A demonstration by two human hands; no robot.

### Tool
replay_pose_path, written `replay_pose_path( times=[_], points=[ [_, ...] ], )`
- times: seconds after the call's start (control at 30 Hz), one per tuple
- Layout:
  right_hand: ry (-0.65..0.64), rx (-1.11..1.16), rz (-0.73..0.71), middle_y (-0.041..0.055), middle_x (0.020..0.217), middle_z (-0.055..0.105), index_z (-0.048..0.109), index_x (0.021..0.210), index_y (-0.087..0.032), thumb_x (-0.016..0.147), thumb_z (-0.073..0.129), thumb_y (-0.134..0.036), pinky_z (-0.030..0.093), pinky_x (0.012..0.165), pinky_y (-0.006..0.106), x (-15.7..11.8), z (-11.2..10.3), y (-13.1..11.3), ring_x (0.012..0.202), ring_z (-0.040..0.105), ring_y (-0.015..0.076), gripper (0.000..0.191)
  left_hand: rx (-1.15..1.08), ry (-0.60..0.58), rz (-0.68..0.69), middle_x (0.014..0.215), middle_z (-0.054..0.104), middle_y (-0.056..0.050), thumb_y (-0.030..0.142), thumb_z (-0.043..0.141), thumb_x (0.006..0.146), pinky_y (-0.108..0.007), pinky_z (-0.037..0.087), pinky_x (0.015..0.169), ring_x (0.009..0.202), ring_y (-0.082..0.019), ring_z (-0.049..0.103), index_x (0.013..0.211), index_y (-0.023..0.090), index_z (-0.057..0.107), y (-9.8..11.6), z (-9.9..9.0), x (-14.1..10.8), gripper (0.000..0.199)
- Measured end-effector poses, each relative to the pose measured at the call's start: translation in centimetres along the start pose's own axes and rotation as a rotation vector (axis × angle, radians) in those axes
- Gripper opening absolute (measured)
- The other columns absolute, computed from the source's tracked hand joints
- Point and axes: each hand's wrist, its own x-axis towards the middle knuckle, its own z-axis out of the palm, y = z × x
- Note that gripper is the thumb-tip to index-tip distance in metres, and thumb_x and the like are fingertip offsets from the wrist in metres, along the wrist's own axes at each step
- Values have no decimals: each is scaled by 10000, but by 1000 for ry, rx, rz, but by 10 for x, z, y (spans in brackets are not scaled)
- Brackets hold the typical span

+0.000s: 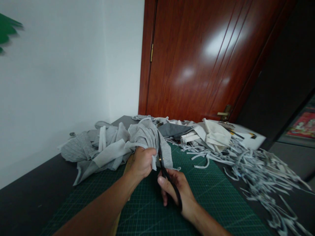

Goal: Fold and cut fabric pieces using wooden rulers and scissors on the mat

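Note:
My left hand is closed around a bunched edge of a grey knit cloth, lifted above the cutting mat. In my right hand are black-handled scissors, with my fingers through the handle loops and the blades pointing away from me. The blades lie against the grey cloth just right of my left fist; part of the cloth hangs to their right. The rest of the cloth spreads in a crumpled heap to the left. Whether the blades are parted I cannot make out for certain.
Beneath my hands lies a green gridded cutting mat on a dark table. A wooden ruler runs partly under my left arm. Many cut fabric strips are piled right, near cream cloth pieces. Behind stand a white wall and a brown door.

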Motion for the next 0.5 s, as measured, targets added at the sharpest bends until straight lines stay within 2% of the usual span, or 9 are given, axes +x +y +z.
replay_pose_path(
  times=[0.13, 0.5],
  points=[
    [14, 6, 5, -93, 510, 492, 598, 837, -210, 814, 749, -790, 382, 366, 206, 0, 1, 2, 365, 453, 93, 599, 80, -20, -8, 676, 553, 73, 308, 718, 1006, -180, 413, 450, 500, -64, 491, 822, 137, 630, -1, -2, 1, 266],
    [30, 3, 11, -99, 513, 491, 600, 831, -210, 805, 802, -729, 373, 362, 203, 0, 0, 1, 354, 445, 91, 557, 112, -32, -14, 775, 620, 39, 330, 705, 1015, -203, 485, 508, 580, -88, 567, 924, 136, 662, 5, 4, -3, 219]
  ],
)
